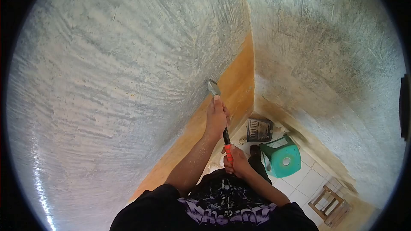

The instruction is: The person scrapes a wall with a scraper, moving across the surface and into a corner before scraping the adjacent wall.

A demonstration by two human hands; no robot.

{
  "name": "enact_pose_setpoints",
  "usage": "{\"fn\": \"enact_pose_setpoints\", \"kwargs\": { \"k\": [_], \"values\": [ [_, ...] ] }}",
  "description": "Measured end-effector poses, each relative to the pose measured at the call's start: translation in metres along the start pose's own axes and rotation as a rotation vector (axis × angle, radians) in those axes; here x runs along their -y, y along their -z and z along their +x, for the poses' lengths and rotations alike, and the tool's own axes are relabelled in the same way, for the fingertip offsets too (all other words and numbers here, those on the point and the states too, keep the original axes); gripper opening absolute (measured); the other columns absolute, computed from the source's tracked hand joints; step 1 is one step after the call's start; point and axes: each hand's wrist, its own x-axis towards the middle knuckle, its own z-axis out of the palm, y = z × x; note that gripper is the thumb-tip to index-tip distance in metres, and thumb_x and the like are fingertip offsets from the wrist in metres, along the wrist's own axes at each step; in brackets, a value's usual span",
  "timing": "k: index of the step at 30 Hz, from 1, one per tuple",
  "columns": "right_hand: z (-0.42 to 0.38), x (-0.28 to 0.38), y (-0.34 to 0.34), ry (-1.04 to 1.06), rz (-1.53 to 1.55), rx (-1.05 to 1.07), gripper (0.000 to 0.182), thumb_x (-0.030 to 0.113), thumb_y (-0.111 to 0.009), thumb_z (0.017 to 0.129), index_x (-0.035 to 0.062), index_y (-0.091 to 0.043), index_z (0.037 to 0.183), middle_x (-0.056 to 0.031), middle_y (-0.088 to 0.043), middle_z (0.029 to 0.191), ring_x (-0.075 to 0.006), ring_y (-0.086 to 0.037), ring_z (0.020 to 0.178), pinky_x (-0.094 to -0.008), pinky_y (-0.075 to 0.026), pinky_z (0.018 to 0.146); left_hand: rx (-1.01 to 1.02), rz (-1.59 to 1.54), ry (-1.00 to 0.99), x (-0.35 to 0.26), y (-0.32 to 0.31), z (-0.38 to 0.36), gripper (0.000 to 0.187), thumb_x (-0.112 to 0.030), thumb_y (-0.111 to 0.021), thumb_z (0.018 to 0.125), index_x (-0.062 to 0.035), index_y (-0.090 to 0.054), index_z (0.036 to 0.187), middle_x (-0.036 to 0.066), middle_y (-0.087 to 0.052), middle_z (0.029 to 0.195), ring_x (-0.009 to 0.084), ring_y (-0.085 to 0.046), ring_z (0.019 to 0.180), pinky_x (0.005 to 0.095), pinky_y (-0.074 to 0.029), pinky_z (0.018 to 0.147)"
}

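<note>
Here the scraper [213, 87] has its metal blade pressed flat against the grey wall [120, 81], just above the orange band [233, 90], near the picture's centre. The left hand [216, 117] wraps its fingers closed round the black shaft just below the blade, thumb stretched up toward it, and the right hand [236, 161] at five o'clock from it grips the orange handle end, fingers closed. Out at four o'clock a green stool [282, 158] stands on the white tiles [308, 182], a dark tray [259, 129] just beside it in the corner, and a wooden frame [330, 205] lies farther off.
</note>
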Motion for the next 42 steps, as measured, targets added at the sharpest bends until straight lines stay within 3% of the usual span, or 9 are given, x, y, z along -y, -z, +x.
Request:
{"fn": "enact_pose_setpoints", "kwargs": {
  "k": [6,9,27,33,36,42],
  "values": [
    [0.005,0.019,0.009,0.007,-0.027,0.003,0.048,0.053,-0.027,0.104,0.009,-0.045,0.107,-0.0027,-0.036,0.052,-0.0125,-0.031,0.038,-0.0284,-0.031,0.04,0.022,0.023,-0.021,-0.005,-0.017,0.014,0.041,-0.047,-0.032,0.105,-0.0132,-0.037,0.083,-0.002,-0.036,0.056,0.0088,-0.033,0.039,0.0279,-0.03,0.036],
    [0.008,0.027,0.016,0.037,-0.035,0.029,0.048,0.054,-0.027,0.104,0.0093,-0.045,0.107,-0.0026,-0.036,0.052,-0.0124,-0.031,0.038,-0.0285,-0.03,0.04,0.038,0.039,-0.031,-0.005,-0.026,0.021,0.044,-0.054,-0.033,0.103,-0.0135,-0.038,0.088,-0.002,-0.036,0.058,0.0085,-0.034,0.041,0.0266,-0.031,0.039],
    [0.017,0.071,0.034,0.063,-0.011,-0.015,0.047,0.052,-0.027,0.105,0.0086,-0.047,0.107,-0.0007,-0.036,0.053,-0.0103,-0.032,0.037,-0.0264,-0.029,0.038,0.008,0.111,-0.082,-0.018,-0.07,0.052,0.042,-0.049,-0.03,0.105,-0.0131,-0.038,0.085,-0.002,-0.035,0.057,0.0099,-0.034,0.041,0.0276,-0.032,0.037],
    [0.02,0.084,0.038,0.048,0.002,-0.04,0.049,0.057,-0.027,0.103,0.0116,-0.046,0.106,-0.0014,-0.035,0.051,-0.012,-0.03,0.036,-0.0281,-0.028,0.038,0.038,0.122,-0.089,-0.018,-0.081,0.067,0.044,-0.049,-0.029,0.105,-0.0136,-0.037,0.079,-0.002,-0.036,0.057,0.0095,-0.034,0.041,0.0274,-0.032,0.037],
    [0.024,0.094,0.046,0.078,-0.033,-0.016,0.05,0.057,-0.027,0.103,0.0117,-0.047,0.106,-0.0012,-0.035,0.051,-0.0122,-0.03,0.036,-0.0285,-0.028,0.038,0.022,0.108,-0.07,-0.018,-0.09,0.076,0.041,-0.047,-0.035,0.104,-0.0115,-0.041,0.085,-0.002,-0.039,0.056,0.0096,-0.038,0.042,0.0273,-0.032,0.038],
    [0.032,0.126,0.056,0.102,0.057,-0.041,0.052,0.059,-0.028,0.102,0.0116,-0.048,0.108,-0.0006,-0.035,0.052,-0.0121,-0.03,0.037,-0.0282,-0.029,0.04,0.031,0.184,-0.157,-0.032,-0.127,0.096,0.046,-0.049,-0.03,0.105,-0.0111,-0.04,0.08,-0.001,-0.037,0.056,0.0105,-0.035,0.041,0.0276,-0.033,0.038]
  ]
}}
